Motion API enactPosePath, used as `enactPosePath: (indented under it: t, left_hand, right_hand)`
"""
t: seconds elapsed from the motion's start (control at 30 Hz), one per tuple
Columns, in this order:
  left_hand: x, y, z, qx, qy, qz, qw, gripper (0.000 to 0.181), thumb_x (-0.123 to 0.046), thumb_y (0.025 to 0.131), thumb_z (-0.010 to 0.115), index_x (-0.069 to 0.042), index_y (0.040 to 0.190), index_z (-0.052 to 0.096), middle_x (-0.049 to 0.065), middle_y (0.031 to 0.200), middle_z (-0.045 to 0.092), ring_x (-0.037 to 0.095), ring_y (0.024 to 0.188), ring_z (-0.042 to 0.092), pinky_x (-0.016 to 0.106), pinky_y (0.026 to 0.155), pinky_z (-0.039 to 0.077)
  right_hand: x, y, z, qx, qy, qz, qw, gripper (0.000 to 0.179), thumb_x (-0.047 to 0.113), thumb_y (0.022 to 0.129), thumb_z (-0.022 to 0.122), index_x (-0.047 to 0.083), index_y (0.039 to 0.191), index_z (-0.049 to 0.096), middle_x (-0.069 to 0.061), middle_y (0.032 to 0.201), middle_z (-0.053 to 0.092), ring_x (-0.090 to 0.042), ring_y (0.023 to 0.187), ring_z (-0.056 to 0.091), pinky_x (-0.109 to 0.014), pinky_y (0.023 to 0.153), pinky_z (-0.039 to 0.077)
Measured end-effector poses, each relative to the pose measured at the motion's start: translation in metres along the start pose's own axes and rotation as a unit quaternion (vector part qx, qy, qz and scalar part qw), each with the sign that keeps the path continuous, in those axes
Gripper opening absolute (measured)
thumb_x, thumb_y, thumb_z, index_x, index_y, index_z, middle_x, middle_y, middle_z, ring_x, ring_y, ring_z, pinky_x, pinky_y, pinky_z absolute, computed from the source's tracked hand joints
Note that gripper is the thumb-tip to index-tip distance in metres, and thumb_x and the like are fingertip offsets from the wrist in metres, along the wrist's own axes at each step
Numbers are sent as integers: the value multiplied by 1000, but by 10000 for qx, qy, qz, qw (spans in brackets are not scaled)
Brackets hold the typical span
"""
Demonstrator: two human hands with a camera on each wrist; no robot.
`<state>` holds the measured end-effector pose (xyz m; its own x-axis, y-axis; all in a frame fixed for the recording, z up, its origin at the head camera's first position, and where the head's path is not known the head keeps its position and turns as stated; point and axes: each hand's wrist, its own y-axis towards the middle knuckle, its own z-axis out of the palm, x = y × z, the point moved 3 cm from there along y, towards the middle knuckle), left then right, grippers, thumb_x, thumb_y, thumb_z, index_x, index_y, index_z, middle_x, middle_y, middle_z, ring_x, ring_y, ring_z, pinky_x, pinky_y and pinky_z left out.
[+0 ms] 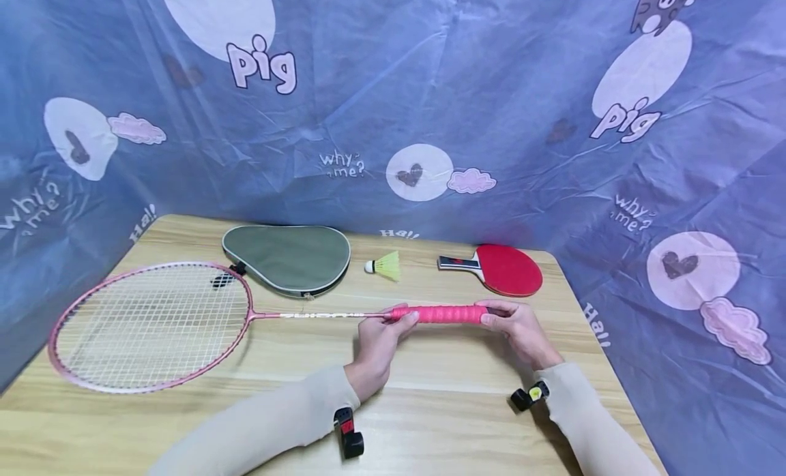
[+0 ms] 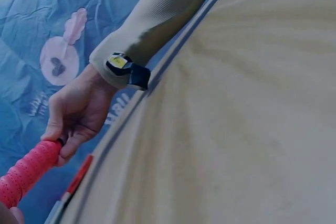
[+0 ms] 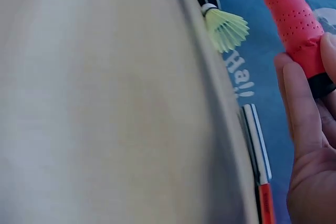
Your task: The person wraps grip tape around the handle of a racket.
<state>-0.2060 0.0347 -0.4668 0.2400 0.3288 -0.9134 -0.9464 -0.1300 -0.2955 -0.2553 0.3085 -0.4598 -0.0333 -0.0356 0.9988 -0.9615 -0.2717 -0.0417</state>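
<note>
A badminton racket spans the middle of the head view, its strung head to the left and its pink wrapped handle to the right. The left hand grips it where the shaft meets the handle, thumb lying along the front. At the handle's butt end, the right hand pinches the grip between thumb and fingers. In the right wrist view the right hand holds the perforated pink grip just by its black end cap. The left wrist view shows the right hand across the handle.
Behind the racket lie a green paddle case, a yellow shuttlecock and a red table tennis paddle. They rest on a wooden table. Blue printed cloth walls the back and both sides.
</note>
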Motion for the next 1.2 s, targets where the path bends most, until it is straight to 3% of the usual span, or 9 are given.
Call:
enactPosePath:
  t: [0.13, 0.33, 0.57, 0.77, 0.93, 1.03, 1.13, 1.17, 1.2]
  left_hand:
    - [9, -3, -5, -20, -387, -279, 9989, 37, -18, 78, 88, 3, 105, 73, 13, 100, 79, 25, 94, 78, 34, 85, 63]
    - [15, -4, -11, -7, -346, -649, 9973, 37, -21, 80, 86, 4, 104, 72, 17, 96, 79, 29, 95, 78, 31, 81, 63]
    - [11, -8, -15, 586, -279, -997, 9929, 40, -18, 91, 76, 11, 116, 65, 27, 106, 75, 30, 100, 77, 36, 88, 62]
    - [7, -11, -30, 990, 206, -1005, 9898, 35, -13, 92, 72, 11, 117, 67, 23, 103, 77, 24, 93, 78, 36, 85, 63]
    - [-6, -5, -45, 997, 554, -532, 9921, 33, -10, 90, 74, 9, 116, 69, 20, 103, 78, 16, 86, 77, 34, 84, 64]
    - [-19, -1, -54, 890, 977, 26, 9912, 35, -11, 89, 75, 7, 119, 69, 20, 107, 77, 18, 92, 77, 33, 85, 63]
    - [-37, 1, -66, 814, 1898, 772, 9754, 38, -15, 87, 78, 1, 120, 71, 16, 111, 77, 19, 99, 76, 31, 89, 61]
    - [-43, 2, -70, 792, 2307, 1066, 9639, 38, -19, 88, 78, -2, 121, 72, 13, 113, 77, 18, 101, 75, 30, 90, 61]
    - [-50, 3, -75, 787, 2712, 1334, 9500, 40, -23, 88, 78, -5, 123, 72, 12, 116, 77, 19, 93, 76, 30, 85, 62]
  right_hand:
    - [-3, -4, 5, -14, -65, 72, 10000, 26, -2, 90, 69, -1, 116, 73, 8, 96, 78, -1, 85, 69, -17, 75, 59]
    - [-5, -6, 9, -195, -391, 232, 9988, 32, 3, 89, 73, -9, 119, 69, 9, 95, 78, -4, 88, 68, -18, 78, 59]
    - [-8, -10, 6, -383, -747, 369, 9958, 42, 6, 88, 75, -13, 124, 64, 13, 95, 77, -2, 89, 66, -16, 79, 58]
    - [-13, -15, -2, -461, -1386, 790, 9861, 43, 7, 87, 76, -11, 124, 65, 6, 97, 77, -3, 86, 65, -16, 78, 55]
    - [-8, -13, -4, -412, -2716, 962, 9567, 33, 14, 87, 79, 4, 118, 74, -7, 104, 78, -9, 86, 58, -18, 76, 47]
    - [-5, -13, -3, -380, -3351, 899, 9371, 29, 17, 86, 80, 11, 114, 77, -8, 108, 78, -9, 84, 56, -19, 72, 44]
    - [-2, -15, -1, -313, -3716, 777, 9246, 26, 16, 85, 80, 13, 112, 79, -7, 103, 78, -7, 74, 55, -19, 65, 44]
    - [0, -16, 0, -275, -3815, 736, 9210, 26, 15, 85, 80, 13, 111, 79, -6, 100, 77, -7, 69, 54, -20, 61, 44]
    - [1, -16, 0, -202, -3942, 670, 9163, 25, 14, 85, 80, 13, 110, 79, -5, 98, 77, -7, 68, 54, -21, 61, 44]
